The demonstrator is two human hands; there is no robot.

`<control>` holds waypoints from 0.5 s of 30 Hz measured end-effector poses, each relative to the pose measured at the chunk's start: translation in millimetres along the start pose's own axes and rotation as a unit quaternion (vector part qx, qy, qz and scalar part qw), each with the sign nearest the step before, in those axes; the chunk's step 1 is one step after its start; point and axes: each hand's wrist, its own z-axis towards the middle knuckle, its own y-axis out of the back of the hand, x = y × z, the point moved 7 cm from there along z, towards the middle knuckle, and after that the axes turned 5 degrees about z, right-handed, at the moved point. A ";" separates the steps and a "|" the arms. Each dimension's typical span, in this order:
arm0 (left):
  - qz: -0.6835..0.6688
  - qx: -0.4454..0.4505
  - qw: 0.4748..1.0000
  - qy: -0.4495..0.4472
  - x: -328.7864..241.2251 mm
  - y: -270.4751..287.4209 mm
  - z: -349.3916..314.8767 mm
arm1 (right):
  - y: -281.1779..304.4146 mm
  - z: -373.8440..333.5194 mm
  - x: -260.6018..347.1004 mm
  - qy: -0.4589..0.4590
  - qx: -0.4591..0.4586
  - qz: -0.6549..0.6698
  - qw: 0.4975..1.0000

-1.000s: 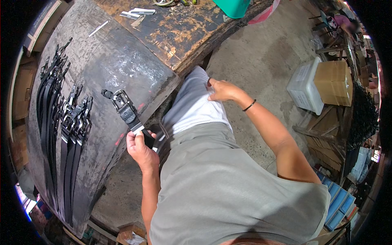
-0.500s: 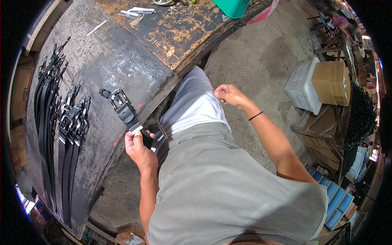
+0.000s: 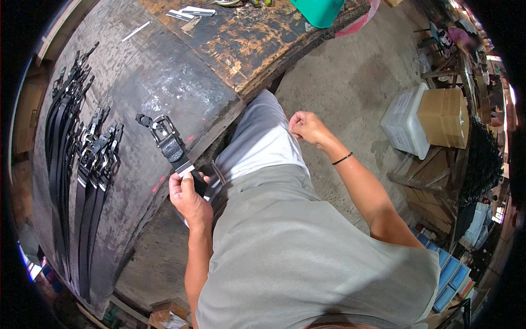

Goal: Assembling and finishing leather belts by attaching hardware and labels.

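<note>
My left hand [image 3: 190,198] pinches a black belt [image 3: 175,152] just below its metal buckle [image 3: 162,129], with the thumb on a white paper band [image 3: 185,169] wrapped round the strap. The buckle end points up and away over the near edge of the dark worktable; the rest of the strap drops beside my leg, partly hidden by the hand. Beside my thigh, my right hand [image 3: 308,128] is closed, its fingertips pressed together. What they hold, if anything, is too small to see. Two bundles of black belts, one farther left [image 3: 64,120] and one nearer [image 3: 96,159], lie on the table.
White paper strips [image 3: 192,12] lie on the worn wooden board [image 3: 219,44] at the far side, near a green container [image 3: 318,11]. To the right stand a white plastic bin [image 3: 402,120] and a cardboard box [image 3: 442,118]. A person [image 3: 463,38] sits at the far right.
The whole view has shifted slightly. My left hand keeps its grip on the belt, and my right hand stays closed beside my thigh.
</note>
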 end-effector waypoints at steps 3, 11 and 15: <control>-0.002 0.001 1.000 0.000 1.0 -1.1 0.9 | 8.3 -3.4 13.2 0.043 -0.031 -0.064 0.997; 0.000 -0.010 1.000 0.005 3.5 3.8 0.8 | -1.7 -24.2 64.8 0.057 -0.007 -0.008 0.998; -0.003 0.006 1.000 -0.026 7.6 -3.5 5.6 | -46.7 -43.8 105.4 0.070 0.043 0.020 0.996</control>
